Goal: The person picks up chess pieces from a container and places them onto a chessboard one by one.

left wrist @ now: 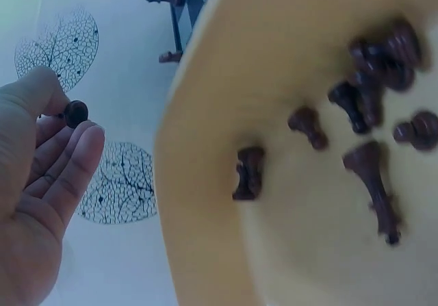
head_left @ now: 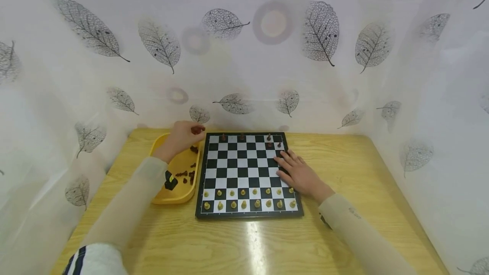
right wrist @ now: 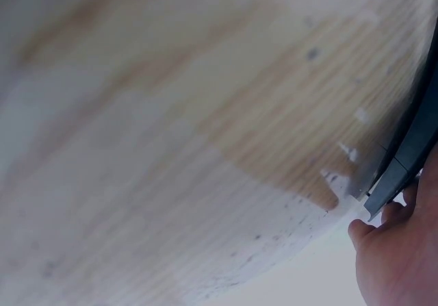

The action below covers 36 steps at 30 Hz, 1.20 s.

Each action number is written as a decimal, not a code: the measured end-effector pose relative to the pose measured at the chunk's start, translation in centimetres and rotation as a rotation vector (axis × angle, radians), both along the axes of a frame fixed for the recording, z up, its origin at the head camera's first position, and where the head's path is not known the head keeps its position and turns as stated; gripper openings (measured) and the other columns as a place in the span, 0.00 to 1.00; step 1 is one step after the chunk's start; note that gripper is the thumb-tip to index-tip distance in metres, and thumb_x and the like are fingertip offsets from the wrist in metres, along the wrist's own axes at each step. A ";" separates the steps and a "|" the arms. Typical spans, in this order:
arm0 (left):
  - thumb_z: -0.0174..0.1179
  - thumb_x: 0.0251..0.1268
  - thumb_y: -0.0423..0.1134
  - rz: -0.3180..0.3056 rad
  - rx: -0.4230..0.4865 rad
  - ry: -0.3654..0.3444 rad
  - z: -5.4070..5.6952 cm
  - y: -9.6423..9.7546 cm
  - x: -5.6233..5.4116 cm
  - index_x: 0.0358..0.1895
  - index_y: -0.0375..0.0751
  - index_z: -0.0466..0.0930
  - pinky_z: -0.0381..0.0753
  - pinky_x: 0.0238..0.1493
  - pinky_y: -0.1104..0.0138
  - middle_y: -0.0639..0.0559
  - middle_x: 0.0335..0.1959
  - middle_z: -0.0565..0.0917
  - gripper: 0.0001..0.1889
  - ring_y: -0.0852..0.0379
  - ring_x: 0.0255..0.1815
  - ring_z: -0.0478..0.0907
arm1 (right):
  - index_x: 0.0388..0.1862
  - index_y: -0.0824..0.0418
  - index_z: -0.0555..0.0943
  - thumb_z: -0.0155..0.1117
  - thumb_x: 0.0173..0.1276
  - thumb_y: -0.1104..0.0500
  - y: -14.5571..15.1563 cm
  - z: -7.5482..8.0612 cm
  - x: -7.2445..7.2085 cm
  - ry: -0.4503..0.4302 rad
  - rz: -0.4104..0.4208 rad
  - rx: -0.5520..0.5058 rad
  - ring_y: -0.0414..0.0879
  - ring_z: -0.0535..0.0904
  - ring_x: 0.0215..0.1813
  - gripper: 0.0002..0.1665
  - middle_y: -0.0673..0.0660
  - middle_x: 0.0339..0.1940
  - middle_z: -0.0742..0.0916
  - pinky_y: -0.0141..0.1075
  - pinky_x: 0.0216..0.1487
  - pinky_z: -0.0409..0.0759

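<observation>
My left hand [head_left: 182, 138] is over the far end of a yellow tray [head_left: 177, 200], pinching a dark brown chess piece [left wrist: 76, 114] between thumb and fingers. Only the round end of that piece shows in the left wrist view, so its kind is unclear. My right hand [head_left: 299, 175] rests on the right edge of the chessboard [head_left: 248, 214], its fingers spread over the border squares. Several brown pieces stand near the board's far edge, among them a small pawn [head_left: 279, 144]. Two rows of yellowish pieces, one being a tall piece [head_left: 257, 203], line the near side.
Loose brown pieces lie in the tray, including a tall king or queen [left wrist: 375, 186] on its side. The tray stands close against the board's left side on a wooden table [head_left: 336, 156]. A leaf-patterned curtain [head_left: 244, 71] encloses the back and sides.
</observation>
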<state>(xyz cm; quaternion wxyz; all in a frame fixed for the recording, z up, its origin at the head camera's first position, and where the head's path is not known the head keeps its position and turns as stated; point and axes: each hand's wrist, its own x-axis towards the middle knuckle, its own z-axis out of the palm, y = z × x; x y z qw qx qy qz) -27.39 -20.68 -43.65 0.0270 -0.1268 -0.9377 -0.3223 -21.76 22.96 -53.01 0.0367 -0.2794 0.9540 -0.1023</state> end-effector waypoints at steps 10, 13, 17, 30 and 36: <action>0.64 0.69 0.40 -0.025 0.040 -0.004 0.5 2.4 -1.2 0.52 0.32 0.86 0.87 0.51 0.52 0.39 0.46 0.89 0.16 0.44 0.46 0.85 | 0.87 0.48 0.60 0.41 0.85 0.34 0.0 -0.3 0.0 0.003 0.003 -0.007 0.63 0.47 0.89 0.39 0.59 0.88 0.60 0.62 0.85 0.53; 0.63 0.71 0.40 -0.047 0.028 -0.011 0.7 3.1 -1.5 0.53 0.32 0.86 0.87 0.52 0.53 0.39 0.47 0.89 0.16 0.44 0.47 0.85 | 0.87 0.49 0.60 0.40 0.85 0.34 0.0 -0.4 0.0 0.009 0.005 -0.006 0.64 0.48 0.89 0.39 0.59 0.88 0.60 0.62 0.85 0.54; 0.63 0.72 0.40 -0.041 0.027 -0.049 0.7 4.0 -2.0 0.53 0.35 0.86 0.87 0.53 0.54 0.40 0.49 0.89 0.14 0.45 0.48 0.84 | 0.86 0.49 0.60 0.41 0.85 0.34 0.0 -0.3 0.0 0.010 0.004 -0.009 0.64 0.48 0.89 0.39 0.60 0.88 0.60 0.62 0.85 0.54; 0.66 0.66 0.36 -0.088 0.016 -0.031 -0.7 6.7 -4.5 0.50 0.33 0.88 0.86 0.53 0.54 0.40 0.46 0.90 0.13 0.45 0.47 0.84 | 0.86 0.49 0.60 0.41 0.85 0.34 0.0 -0.2 -0.1 0.012 0.002 -0.009 0.64 0.49 0.88 0.39 0.59 0.88 0.61 0.62 0.85 0.54; 0.67 0.68 0.35 -0.108 -0.011 -0.037 -1.5 7.5 -5.2 0.50 0.33 0.88 0.86 0.54 0.54 0.41 0.45 0.89 0.12 0.45 0.46 0.84 | 0.86 0.49 0.60 0.41 0.85 0.34 0.1 -0.2 -0.1 0.006 0.005 -0.010 0.64 0.48 0.89 0.39 0.59 0.88 0.60 0.62 0.85 0.53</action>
